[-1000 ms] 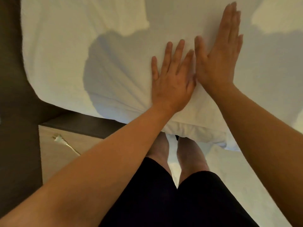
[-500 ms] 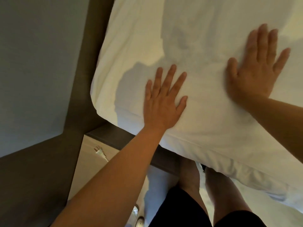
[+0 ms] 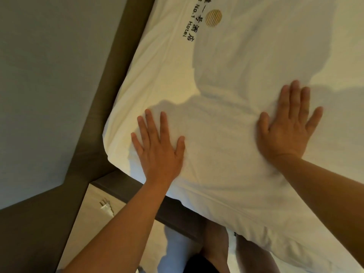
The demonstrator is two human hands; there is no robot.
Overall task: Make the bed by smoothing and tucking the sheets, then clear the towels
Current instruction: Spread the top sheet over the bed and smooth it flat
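Both the left hand (image 3: 157, 152) and right hand (image 3: 288, 128) lie spread, palms flat on the white sheet (image 3: 226, 79) covering the bed's corner. Recommendation: sweep outward toward nine and three o'clock with even pressure.

Both palms were side by side a second ago; now the left hand (image 3: 159, 152) and right hand (image 3: 287, 131) sit well apart on the white cotton bed sheet (image 3: 226, 79), whose printed hotel logo (image 3: 213, 17) now shows.
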